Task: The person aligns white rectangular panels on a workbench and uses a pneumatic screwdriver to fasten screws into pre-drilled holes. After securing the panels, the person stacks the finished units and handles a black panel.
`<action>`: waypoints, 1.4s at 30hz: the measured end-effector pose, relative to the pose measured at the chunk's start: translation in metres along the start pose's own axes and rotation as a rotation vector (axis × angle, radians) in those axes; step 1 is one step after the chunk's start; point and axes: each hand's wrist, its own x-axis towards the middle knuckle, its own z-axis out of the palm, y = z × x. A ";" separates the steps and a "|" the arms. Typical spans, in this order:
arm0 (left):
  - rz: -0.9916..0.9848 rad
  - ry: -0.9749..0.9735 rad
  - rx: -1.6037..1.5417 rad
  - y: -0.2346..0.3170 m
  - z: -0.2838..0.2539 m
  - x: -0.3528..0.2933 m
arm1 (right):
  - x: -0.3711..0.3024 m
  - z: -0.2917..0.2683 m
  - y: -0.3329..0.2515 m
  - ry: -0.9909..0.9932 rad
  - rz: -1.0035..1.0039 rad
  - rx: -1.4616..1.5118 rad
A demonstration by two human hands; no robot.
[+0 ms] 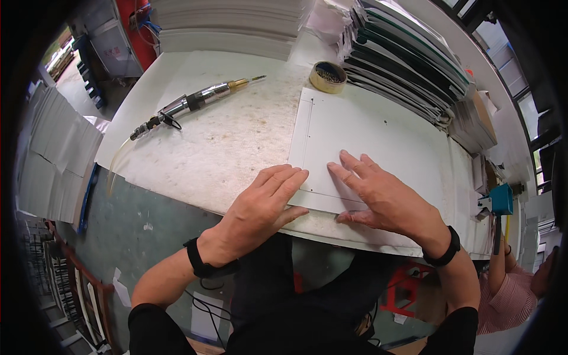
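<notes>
A white flat panel [396, 157] with several small dark holes and lines along its left and front edges lies on the pale worktable [231, 142]. My left hand [263, 198] rests at the panel's front left corner, fingers stretched out side by side and thumb apart. Flat on the panel's front part, my right hand [378, 192] has its fingers spread and its thumb near the front edge. Neither hand holds anything. Beyond my left hand lies a metal air screwdriver [204, 98], its bit pointing right. A round yellowish tub [329, 88] of small screws sits by the panel's far edge.
White sheets [228, 29] are stacked at the back. A tall pile of dark and white sheets [408, 56] borders the right. From the screwdriver, a hose [116, 160] drops over the left edge. Near a teal tool [501, 199], a co-worker [509, 299] stands at right.
</notes>
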 end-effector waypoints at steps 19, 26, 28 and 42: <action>0.151 -0.167 0.140 -0.009 -0.012 0.010 | 0.012 -0.010 -0.008 -0.132 0.030 -0.072; 0.292 -0.478 0.186 -0.014 -0.030 0.042 | 0.055 -0.024 0.066 0.036 0.094 0.025; 0.289 -0.458 0.182 -0.013 -0.028 0.039 | 0.070 -0.018 0.086 0.016 0.122 0.067; 0.057 -0.296 0.305 -0.086 0.012 0.119 | 0.073 -0.001 0.094 0.064 0.080 0.070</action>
